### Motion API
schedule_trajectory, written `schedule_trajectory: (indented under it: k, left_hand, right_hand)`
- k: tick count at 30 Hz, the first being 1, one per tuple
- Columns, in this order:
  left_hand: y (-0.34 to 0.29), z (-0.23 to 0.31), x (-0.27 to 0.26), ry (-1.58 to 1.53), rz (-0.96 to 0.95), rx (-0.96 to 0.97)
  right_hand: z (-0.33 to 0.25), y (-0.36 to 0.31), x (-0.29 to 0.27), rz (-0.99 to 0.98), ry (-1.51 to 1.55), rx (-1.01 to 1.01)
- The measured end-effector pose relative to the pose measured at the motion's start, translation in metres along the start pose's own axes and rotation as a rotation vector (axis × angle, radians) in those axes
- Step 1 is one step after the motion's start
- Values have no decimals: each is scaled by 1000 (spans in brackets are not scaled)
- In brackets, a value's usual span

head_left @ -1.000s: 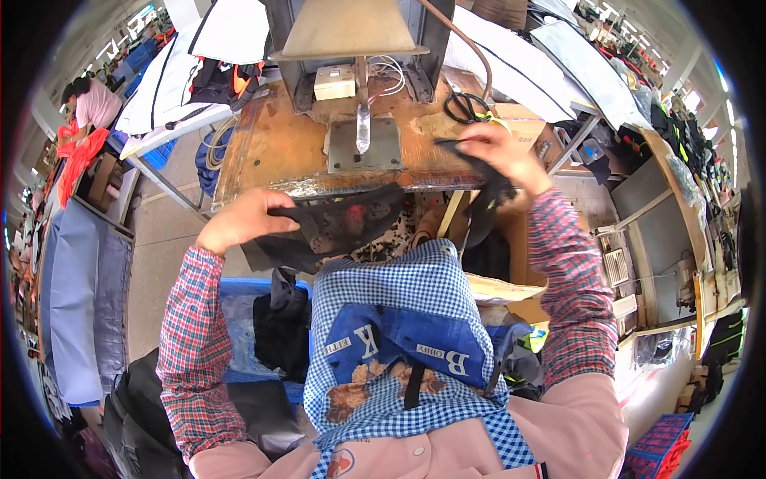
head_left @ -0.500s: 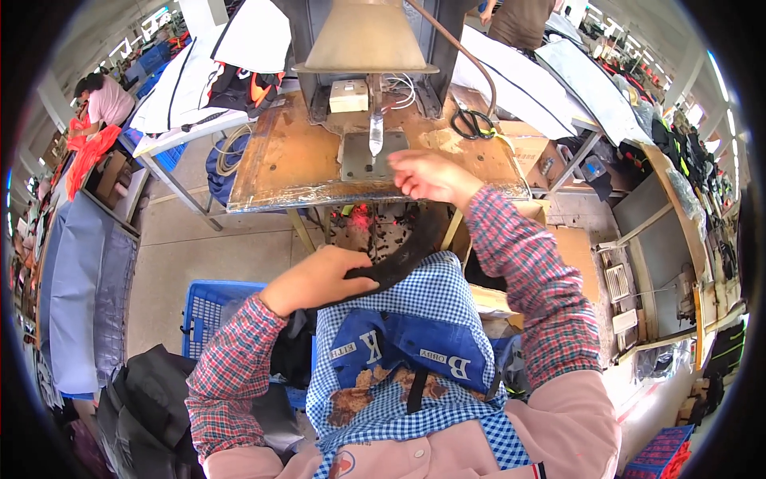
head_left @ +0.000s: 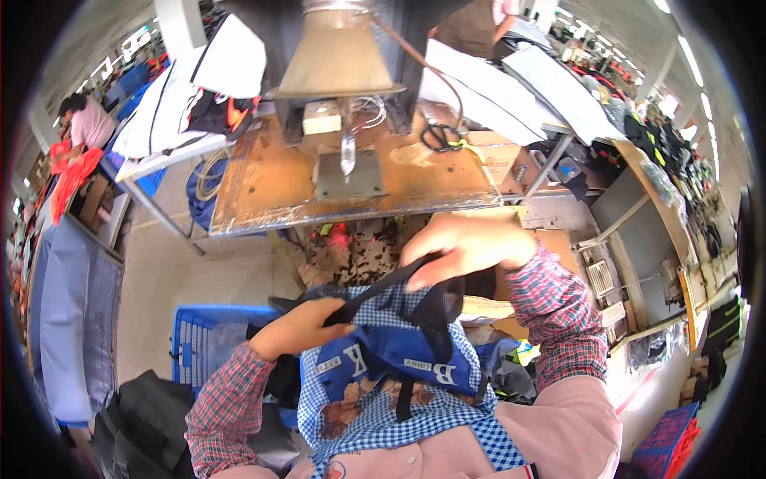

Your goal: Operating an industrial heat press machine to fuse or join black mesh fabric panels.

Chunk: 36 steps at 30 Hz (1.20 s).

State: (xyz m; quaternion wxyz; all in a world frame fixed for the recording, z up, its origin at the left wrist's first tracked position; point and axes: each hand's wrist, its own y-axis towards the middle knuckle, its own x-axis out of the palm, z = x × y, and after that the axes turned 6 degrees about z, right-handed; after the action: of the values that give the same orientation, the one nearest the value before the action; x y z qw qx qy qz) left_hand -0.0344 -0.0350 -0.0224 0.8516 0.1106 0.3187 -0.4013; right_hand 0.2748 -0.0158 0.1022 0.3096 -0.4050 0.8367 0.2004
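Note:
A black fabric strip (head_left: 381, 286) spans the space between my hands, above the blue checked apron (head_left: 375, 423) on my lap. My left hand (head_left: 305, 327) is closed around its left part. Blurred by motion, my right hand (head_left: 471, 246) pinches the strip farther to the right, and a loose black end hangs below it. Beyond my hands is a wooden worktable (head_left: 271, 180) with a metal plate (head_left: 351, 177) set in it. A machine's pointed tip (head_left: 348, 156) stands over that plate, under a cone-shaped housing (head_left: 339, 60).
Black scissors (head_left: 441, 137) lie on the worktable's right side. A blue crate (head_left: 187, 343) and black fabric (head_left: 152, 423) are at my left. White panels lie on side tables, left and right. Another person (head_left: 86, 120) bends over orange cloth at the far left.
My right hand has come down from beside the machine's tip and now grips the black strip. The strip has been lifted and stretched between both hands. The view has shifted slightly.

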Motion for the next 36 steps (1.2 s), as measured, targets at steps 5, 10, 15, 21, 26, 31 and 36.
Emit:
schedule_trajectory:
  k: [5,10,15,21,26,31,36]
  left_hand:
    - [8,102,-33,-59,558,330]
    - [-70,138,-5,-224,560,1257]
    - [-69,166,28,-484,399,1810]
    - [-47,168,34,-329,655,1257]
    - [19,117,62,-124,380,164]
    - [-9,86,-8,-614,74,-114]
    - [-30,79,-86,-346,333,-295]
  right_hand:
    - [-39,-105,-49,601,300,254]
    - [-4,-138,-37,561,59,209]
    - [10,-148,-10,584,52,175]
    - [4,-151,-8,607,174,98]
    - [-38,-138,-10,654,482,105]
    - [-14,-146,-25,743,616,123]
    - [24,-113,-13,800,470,269]
